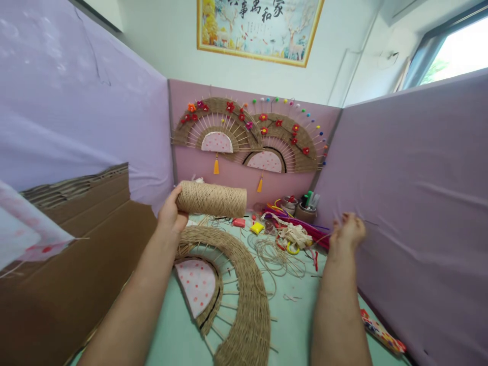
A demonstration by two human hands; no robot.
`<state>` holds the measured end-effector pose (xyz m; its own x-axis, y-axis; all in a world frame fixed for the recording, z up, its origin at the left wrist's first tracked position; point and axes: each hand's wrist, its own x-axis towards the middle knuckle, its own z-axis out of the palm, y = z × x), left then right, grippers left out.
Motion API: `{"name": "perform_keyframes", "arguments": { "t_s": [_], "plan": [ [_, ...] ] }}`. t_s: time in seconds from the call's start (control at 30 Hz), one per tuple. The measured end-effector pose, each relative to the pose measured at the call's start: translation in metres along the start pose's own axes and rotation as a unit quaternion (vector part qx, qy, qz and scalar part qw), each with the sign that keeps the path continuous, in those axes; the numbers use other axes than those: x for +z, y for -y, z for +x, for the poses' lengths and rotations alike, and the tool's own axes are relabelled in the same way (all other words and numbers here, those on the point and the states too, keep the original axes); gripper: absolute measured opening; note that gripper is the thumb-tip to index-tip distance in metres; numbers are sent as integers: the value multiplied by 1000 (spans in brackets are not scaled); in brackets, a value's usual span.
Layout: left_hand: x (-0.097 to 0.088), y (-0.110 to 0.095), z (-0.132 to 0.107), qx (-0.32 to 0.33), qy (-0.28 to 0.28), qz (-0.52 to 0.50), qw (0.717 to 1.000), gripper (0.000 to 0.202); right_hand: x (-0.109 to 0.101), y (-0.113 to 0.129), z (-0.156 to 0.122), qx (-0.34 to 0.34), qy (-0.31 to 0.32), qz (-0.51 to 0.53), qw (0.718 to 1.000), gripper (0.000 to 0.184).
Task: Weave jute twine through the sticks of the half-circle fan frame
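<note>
My left hand (173,209) grips one end of a large spool of tan twine (213,199), held sideways above the table. Off to the right, my right hand (347,230) is raised near the purple cloth wall, its fingers pinched together. A thin strand seems to stick out from those fingers, but what it is stays unclear. Below the spool lies a half-round woven fan (249,284) with wooden ribs and a pink dotted centre (197,285). Neither hand touches the fan.
Loose twine coils (278,256), a yellow packet (256,227), white cord (295,235) and pen cups (306,213) crowd the table's back right. Two finished fans (219,114) hang on the pink back panel. Brown cardboard (87,239) stands at the left; a colourful strip (381,333) lies right.
</note>
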<state>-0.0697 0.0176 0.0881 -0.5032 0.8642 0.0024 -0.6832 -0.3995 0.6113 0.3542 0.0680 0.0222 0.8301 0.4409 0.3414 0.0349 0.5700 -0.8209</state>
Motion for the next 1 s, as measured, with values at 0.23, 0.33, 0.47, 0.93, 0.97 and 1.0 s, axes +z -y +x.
{"name": "perform_keyframes", "arguments": {
  "t_s": [0.23, 0.33, 0.47, 0.93, 0.97, 1.0],
  "plan": [
    [13, 3, -23, -90, 11, -19, 996, 8, 49, 31, -74, -44, 389, -309, 867, 32],
    [17, 9, -29, -55, 43, -34, 997, 13, 67, 49, -117, 47, 515, -125, 847, 46],
    [15, 16, -26, 32, 41, -53, 997, 13, 79, 60, -171, 192, 661, 8, 726, 43],
    [3, 13, 14, -30, -14, 33, 999, 17, 35, 65, -48, 274, 93, 377, 880, 36],
    [8, 21, 20, -4, -8, 45, 999, 17, 25, 69, -40, 239, 50, 385, 890, 35],
    [14, 30, 27, 33, 0, 61, 998, 18, 17, 75, -35, 202, 17, 390, 898, 35]
  ]
}}
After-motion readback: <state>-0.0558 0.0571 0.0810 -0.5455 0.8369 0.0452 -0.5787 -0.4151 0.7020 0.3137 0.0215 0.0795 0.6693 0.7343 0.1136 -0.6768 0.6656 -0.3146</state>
